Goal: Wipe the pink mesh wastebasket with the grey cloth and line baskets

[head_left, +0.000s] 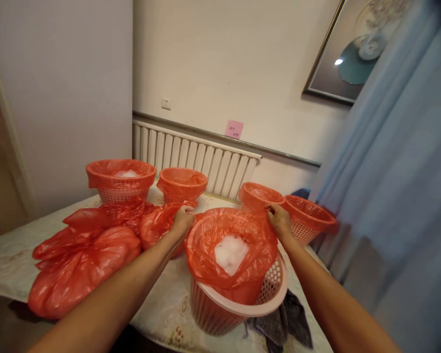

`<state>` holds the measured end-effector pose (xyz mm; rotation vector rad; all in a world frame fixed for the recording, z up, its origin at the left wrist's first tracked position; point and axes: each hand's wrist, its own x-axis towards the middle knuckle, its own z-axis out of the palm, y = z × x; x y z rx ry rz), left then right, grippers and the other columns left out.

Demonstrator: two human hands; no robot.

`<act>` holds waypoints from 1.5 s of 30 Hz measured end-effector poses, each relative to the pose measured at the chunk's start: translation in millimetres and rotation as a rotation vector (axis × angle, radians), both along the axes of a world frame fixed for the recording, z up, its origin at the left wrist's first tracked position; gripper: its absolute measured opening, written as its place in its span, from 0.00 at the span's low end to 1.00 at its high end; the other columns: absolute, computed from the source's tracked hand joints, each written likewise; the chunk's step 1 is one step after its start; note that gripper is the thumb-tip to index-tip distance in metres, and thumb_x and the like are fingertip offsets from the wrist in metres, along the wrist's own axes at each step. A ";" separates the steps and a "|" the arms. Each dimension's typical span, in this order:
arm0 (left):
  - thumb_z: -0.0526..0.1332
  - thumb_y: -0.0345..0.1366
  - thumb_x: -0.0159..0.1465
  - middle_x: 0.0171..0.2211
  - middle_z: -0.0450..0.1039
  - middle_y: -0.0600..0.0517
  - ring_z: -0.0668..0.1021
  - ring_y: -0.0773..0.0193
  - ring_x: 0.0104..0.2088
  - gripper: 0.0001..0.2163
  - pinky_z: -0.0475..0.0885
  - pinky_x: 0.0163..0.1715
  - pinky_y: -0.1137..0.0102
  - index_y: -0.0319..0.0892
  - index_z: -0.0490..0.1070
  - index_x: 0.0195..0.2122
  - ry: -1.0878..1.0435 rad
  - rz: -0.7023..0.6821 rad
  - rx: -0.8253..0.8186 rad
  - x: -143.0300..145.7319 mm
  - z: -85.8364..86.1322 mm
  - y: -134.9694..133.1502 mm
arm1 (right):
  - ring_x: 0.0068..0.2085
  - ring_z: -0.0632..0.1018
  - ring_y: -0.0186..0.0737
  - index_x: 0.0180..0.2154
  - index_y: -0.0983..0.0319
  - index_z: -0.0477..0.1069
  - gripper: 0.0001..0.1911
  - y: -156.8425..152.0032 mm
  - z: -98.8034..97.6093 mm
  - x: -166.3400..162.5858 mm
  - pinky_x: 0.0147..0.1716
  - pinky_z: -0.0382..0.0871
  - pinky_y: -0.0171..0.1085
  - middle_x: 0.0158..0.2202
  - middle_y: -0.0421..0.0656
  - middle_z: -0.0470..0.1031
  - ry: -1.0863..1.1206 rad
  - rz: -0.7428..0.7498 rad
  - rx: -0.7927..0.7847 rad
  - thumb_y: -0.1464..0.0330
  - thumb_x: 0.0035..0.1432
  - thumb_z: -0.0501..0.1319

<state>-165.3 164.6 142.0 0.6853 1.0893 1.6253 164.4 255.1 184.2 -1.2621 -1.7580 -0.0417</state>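
While pinching the red bag (220,277) at its far right side with the right hand (278,220), also gripping film at its far left side with the left hand (183,218). Narrow grip on both, set well apart across the mouth; cannot tell exactly which fingers bear on the film at left. For bag position: seated in the pale pink basket (238,306), front centre of the cloth-covered table (161,306), rising above the rim with mouth wide. Containing white stuff (231,252); cannot tell the material. Can see a crumpled dark cloth (296,318) just beside the basket, lower right. At left, can see bulging red bags (88,264) in a heap. Further back, can see a large lined basket (123,184) with something white inside, then a smaller lined basket (183,186) to its right. Behind the right hand, can see another lined basket (259,196) and, just beside it, an orange perforated basket (305,233). Along the wall, can make out a white radiator (194,157) and a pink note (234,129). Far right, blue curtain (397,186).
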 end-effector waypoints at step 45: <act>0.57 0.46 0.64 0.51 0.74 0.38 0.75 0.45 0.52 0.19 0.68 0.49 0.56 0.41 0.68 0.51 1.763 -0.050 0.201 57.4 156.9 -90.8 | 0.53 0.67 0.51 0.55 0.59 0.67 0.22 -224.4 49.5 -15.4 0.53 0.60 0.51 0.49 0.49 0.73 -0.784 0.579 0.095 0.63 0.60 0.62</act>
